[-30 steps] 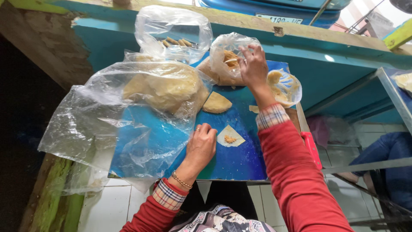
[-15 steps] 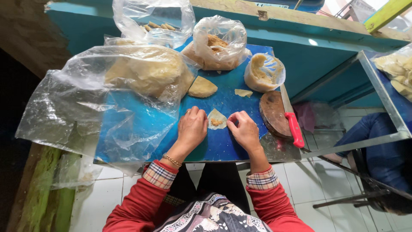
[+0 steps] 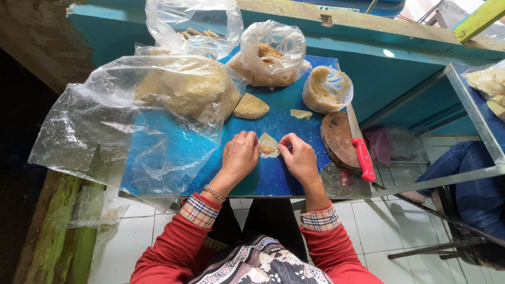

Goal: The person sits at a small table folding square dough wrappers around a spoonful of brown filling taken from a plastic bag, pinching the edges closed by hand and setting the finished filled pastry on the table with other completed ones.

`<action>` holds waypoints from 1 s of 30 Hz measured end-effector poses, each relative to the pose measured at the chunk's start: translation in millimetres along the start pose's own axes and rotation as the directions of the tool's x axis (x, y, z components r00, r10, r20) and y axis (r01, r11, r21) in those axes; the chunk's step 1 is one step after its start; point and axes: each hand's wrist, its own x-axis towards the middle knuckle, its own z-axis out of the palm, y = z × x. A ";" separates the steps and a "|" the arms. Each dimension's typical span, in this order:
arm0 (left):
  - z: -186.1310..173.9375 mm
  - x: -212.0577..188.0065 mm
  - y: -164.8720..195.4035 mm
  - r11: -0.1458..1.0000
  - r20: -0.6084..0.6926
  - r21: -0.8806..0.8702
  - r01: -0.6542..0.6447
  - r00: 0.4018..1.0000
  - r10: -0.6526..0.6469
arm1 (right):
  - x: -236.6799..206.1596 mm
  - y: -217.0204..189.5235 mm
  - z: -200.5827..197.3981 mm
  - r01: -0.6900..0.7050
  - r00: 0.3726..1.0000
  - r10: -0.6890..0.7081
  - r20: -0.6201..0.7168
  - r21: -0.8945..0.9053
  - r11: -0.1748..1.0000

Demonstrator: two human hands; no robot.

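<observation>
Left hand (image 3: 239, 156) and right hand (image 3: 299, 158) both pinch the edges of a small dough wrapper (image 3: 268, 145) lying flat on the blue tabletop (image 3: 273, 176) between them, likely to steady it for folding. Wrapper: pale, thin, brown crumbly filling at centre. Beyond the hands: a folded pastry (image 3: 250, 107), bagged dough (image 3: 184, 89).

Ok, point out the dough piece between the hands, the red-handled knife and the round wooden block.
dough piece (image 3: 268, 144): head view, on its brown filling.
red-handled knife (image 3: 364, 159): head view, middle of the red handle.
round wooden block (image 3: 337, 140): head view, centre of its top face.
</observation>
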 end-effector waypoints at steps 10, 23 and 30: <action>-11.4 -5.4 8.7 0.956 -0.046 -0.134 -0.262 0.965 0.258 | -21.8 -8.1 -0.5 0.266 0.964 -0.265 -0.014 0.073 0.961; 16.9 5.1 -16.6 0.958 -0.006 -0.086 -0.273 0.962 0.273 | 4.2 16.9 19.0 0.603 0.795 -0.607 0.005 -0.120 0.788; 32.7 24.5 -20.9 0.988 0.011 -0.150 -0.037 0.999 0.039 | 65.2 53.0 27.0 -0.035 0.861 -0.177 0.476 0.404 0.914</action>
